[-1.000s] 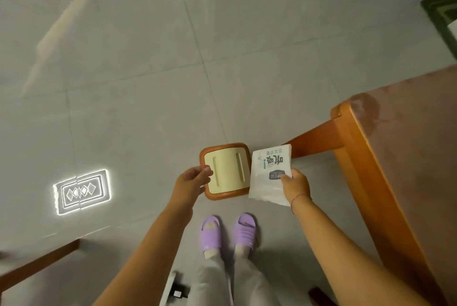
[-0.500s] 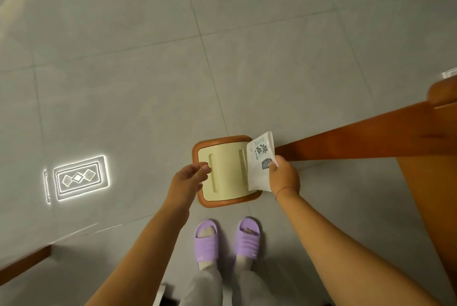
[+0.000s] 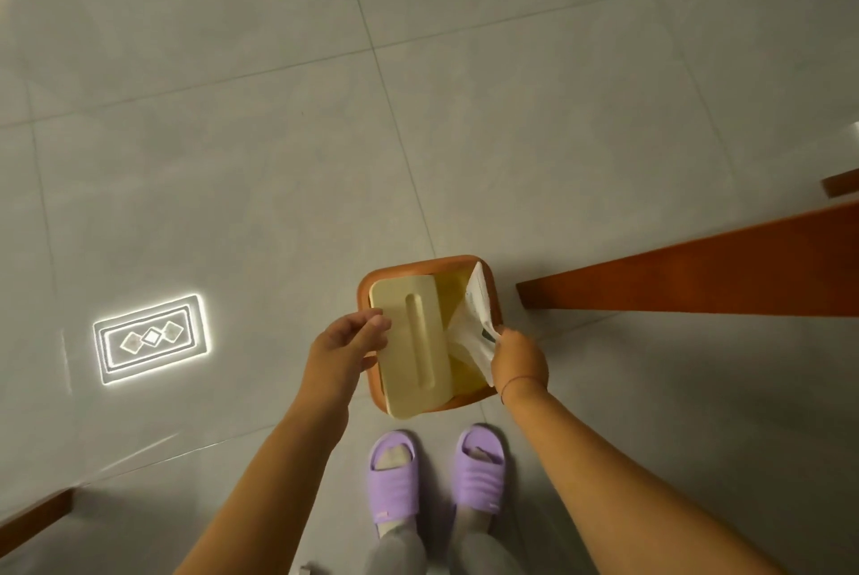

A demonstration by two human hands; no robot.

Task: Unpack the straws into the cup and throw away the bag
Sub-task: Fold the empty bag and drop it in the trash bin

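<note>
The person stands over a small bin (image 3: 418, 265) with an orange rim that sits on the grey tiled floor (image 3: 232, 132), just in front of their purple slippers (image 3: 393, 477).

The left hand (image 3: 346, 344) holds the left edge of the bin's cream lid (image 3: 409, 342), with the fingers bent over that edge. Half a second ago this hand was only at the edge of a lid that lay flat and closed. The lid is now tilted up towards the camera, its near corner reaches past the rim, and a gap has opened along its right side, showing the yellow inside of the bin.

The right hand (image 3: 518, 358) pinches the white bag (image 3: 472, 332) at its near end between the fingertips and thumb. Earlier the bag was held flat and face up over the right part of the lid, with its print readable. Now it is turned on edge and creased, and its far end is down in the gap between the lid and the right rim. It is not released, since the fingers are closed on it. A thin cord circles the right wrist (image 3: 516, 381).

The view has also swung. The brown rail of the desk (image 3: 697, 277) now runs across the right side, just beside the bin, and the bright patterned reflection (image 3: 151, 337) lies on the tiles well to the left.
</note>
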